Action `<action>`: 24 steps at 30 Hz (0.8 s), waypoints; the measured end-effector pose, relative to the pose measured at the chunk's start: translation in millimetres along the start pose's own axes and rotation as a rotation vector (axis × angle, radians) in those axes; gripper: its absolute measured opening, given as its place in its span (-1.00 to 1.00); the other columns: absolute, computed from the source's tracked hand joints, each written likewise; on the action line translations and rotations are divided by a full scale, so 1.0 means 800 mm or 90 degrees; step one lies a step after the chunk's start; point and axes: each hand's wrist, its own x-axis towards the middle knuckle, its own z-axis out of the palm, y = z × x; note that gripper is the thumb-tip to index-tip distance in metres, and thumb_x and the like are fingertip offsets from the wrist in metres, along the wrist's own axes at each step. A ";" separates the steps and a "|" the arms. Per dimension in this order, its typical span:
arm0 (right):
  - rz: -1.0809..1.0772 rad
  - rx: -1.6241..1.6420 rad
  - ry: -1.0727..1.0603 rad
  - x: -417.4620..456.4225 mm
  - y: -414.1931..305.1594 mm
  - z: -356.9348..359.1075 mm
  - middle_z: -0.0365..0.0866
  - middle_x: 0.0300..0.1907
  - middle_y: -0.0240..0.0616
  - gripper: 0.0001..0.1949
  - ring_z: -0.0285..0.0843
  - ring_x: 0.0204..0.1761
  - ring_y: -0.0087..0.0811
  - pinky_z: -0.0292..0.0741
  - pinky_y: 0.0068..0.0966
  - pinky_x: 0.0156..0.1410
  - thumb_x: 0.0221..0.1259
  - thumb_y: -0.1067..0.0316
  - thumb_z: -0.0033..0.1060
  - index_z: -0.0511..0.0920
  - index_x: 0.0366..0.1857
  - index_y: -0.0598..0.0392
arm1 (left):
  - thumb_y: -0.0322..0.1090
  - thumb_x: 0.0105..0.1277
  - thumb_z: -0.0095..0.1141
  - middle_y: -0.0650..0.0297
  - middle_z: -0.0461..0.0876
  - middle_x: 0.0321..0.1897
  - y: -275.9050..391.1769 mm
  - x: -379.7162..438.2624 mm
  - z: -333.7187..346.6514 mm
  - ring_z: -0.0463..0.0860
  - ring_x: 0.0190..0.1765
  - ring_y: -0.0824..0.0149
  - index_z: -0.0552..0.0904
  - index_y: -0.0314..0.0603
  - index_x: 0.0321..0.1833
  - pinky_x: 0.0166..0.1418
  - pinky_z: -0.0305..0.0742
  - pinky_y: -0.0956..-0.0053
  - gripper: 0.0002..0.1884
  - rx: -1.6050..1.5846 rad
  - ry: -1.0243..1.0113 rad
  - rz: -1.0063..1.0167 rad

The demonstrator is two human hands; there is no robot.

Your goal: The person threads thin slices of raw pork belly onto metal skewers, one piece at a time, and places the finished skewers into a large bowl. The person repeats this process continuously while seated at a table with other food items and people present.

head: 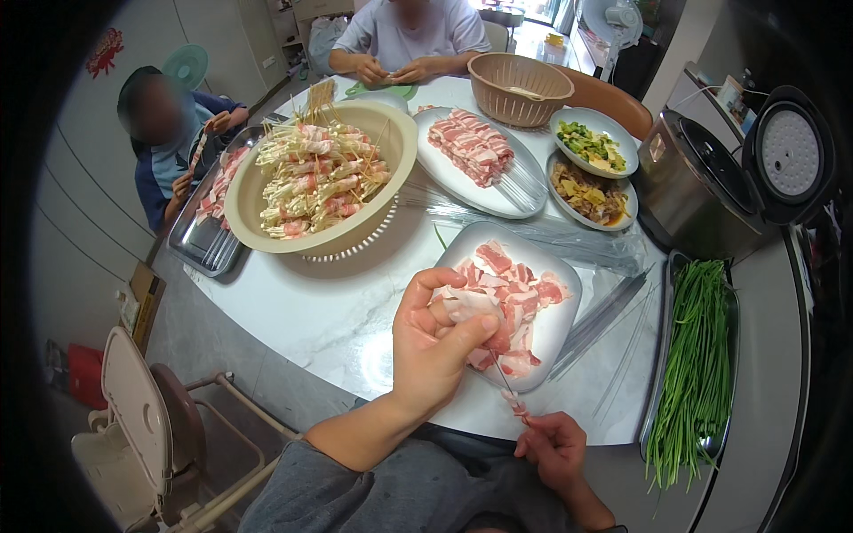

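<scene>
Over a square white plate (pixel 560 333) of raw meat slices, my left hand (pixel 440 340) pinches a pale, fatty slice of raw meat (pixel 473 306) between thumb and fingers. Below and to the right, my right hand (pixel 553 443) grips a thin metal skewer (pixel 503 373). Its upper end reaches the slice at my left hand, and a small piece of meat (pixel 513 403) sits on it close to my right fingers. More loose skewers (pixel 603 320) lie on the table right of the plate. Whether the tip has pierced the slice is hidden.
A large beige basin (pixel 400 143) holds skewered enoki rolls. Beyond are an oval plate of meat (pixel 433 170), a brown basket (pixel 520 106) and two bowls of food. A rice cooker (pixel 706 193) and a tray of green chives (pixel 696 360) stand right. Two people work across the table.
</scene>
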 end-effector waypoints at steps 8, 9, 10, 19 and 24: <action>-0.013 0.022 0.001 0.002 0.002 0.000 0.48 -0.56 -0.25 -0.85 0.40 -0.53 -0.60 0.27 -0.72 -0.45 0.20 0.53 -0.09 0.41 -0.17 0.20 | -0.65 0.10 -0.01 0.13 0.54 -0.34 0.003 0.003 0.006 0.57 -0.31 0.39 0.30 -0.25 -0.08 -0.21 0.50 0.55 -0.67 -0.028 0.031 -0.005; -0.005 0.031 0.000 0.003 0.001 -0.002 0.48 -0.56 -0.26 -0.85 0.40 -0.53 -0.59 0.27 -0.72 -0.46 0.20 0.53 -0.09 0.41 -0.17 0.20 | -0.64 0.11 0.00 0.12 0.55 -0.28 0.003 0.004 0.003 0.58 -0.28 0.40 0.32 -0.27 -0.10 -0.21 0.51 0.56 -0.70 -0.051 0.017 0.014; 0.003 0.041 -0.002 0.003 0.000 -0.002 0.48 -0.56 -0.26 -0.86 0.40 -0.54 -0.59 0.26 -0.71 -0.47 0.20 0.53 -0.09 0.41 -0.17 0.20 | -0.62 0.12 0.00 0.14 0.55 -0.29 0.006 0.005 0.002 0.57 -0.28 0.41 0.35 -0.28 -0.13 -0.20 0.50 0.56 -0.74 -0.086 0.020 -0.002; 0.025 0.044 -0.020 0.004 0.001 -0.003 0.49 -0.57 -0.27 -0.85 0.39 -0.56 -0.61 0.25 -0.73 -0.49 0.20 0.53 -0.10 0.42 -0.17 0.18 | -0.53 0.15 -0.01 0.24 0.53 -0.38 0.012 0.011 -0.004 0.52 -0.35 0.51 0.46 -0.33 -0.26 -0.22 0.43 0.65 -0.89 -0.044 0.048 -0.010; -0.004 0.018 -0.014 0.005 0.001 0.001 0.50 -0.60 -0.20 -0.85 0.30 -0.64 -0.62 0.21 -0.72 -0.54 0.20 0.56 -0.13 0.42 -0.18 0.18 | -0.52 0.14 0.01 0.30 0.52 -0.45 0.013 0.014 -0.005 0.48 -0.41 0.57 0.44 -0.32 -0.27 -0.27 0.39 0.70 -0.89 -0.035 0.065 0.026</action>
